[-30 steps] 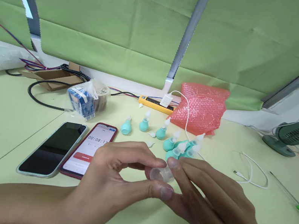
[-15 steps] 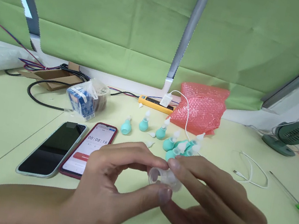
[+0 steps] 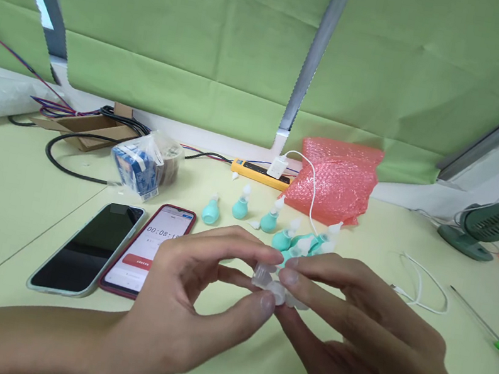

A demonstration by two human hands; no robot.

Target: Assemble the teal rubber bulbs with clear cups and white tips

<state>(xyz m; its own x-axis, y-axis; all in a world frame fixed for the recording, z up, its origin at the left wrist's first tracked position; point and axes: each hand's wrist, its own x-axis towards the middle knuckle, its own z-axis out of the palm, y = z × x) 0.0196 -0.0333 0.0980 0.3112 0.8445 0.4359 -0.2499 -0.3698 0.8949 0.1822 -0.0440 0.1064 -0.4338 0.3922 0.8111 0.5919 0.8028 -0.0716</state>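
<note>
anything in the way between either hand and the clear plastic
Nothing visible is in the way: the clear plastic sits right at the fingertips of both the left hand and the right hand. The teal bulbs stand beyond the hands, not between them and the plastic.

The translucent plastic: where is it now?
In the head view, low, just right of centre, the translucent plastic sits between the left hand and the right hand, in front of the teal bulbs.

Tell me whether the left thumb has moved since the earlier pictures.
Yes, slightly: the left thumb has shifted up and leftward in the picture, judged against the yellow power strip, which stays in place.
</note>
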